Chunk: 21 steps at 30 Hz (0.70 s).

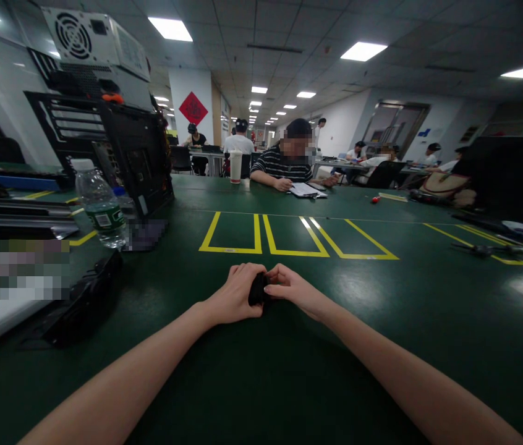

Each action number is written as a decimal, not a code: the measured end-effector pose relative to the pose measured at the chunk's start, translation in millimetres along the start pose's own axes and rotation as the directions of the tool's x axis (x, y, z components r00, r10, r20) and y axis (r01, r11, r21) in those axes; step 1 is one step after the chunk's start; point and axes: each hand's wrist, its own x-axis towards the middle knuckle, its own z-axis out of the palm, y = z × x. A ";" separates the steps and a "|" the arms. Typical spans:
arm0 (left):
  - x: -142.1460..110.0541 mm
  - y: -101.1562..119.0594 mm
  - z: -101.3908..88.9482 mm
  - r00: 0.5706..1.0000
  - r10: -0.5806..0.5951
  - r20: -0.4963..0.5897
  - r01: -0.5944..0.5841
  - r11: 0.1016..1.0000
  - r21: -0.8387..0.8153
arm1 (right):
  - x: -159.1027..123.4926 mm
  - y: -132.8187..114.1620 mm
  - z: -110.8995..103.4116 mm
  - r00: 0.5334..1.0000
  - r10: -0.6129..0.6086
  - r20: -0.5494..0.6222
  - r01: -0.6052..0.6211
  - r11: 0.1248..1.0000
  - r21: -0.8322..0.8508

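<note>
Both of my hands rest together on the green table [382, 321], just in front of me. My left hand [236, 293] is curled round a small black object [258, 288]. My right hand [292, 289] pinches the same object from its right side, fingers pressed together. Most of the black object is hidden between my fingers, so I cannot make out what it is. Just beyond my hands lie three yellow taped outlines [289, 238] on the table.
A water bottle [99, 204] stands at the left beside an open black computer case [117, 148] and a dark device [83, 300]. A person in a striped shirt [284, 167] writes at the far side, near a white cup [235, 167]. Tools [486, 249] lie at the right.
</note>
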 end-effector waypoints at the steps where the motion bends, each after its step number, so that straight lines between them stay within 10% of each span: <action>1: -0.1 -0.1 0.0 1.000 0.003 0.000 -0.003 1.000 -0.001 | -0.4 -0.9 0.5 1.000 -0.022 -0.007 0.022 1.000 -0.019; 21: -1.1 1.4 -2.6 1.000 -0.004 0.004 0.004 1.000 -0.003 | -5.3 -5.7 7.8 0.996 -0.041 -0.082 0.043 0.999 0.027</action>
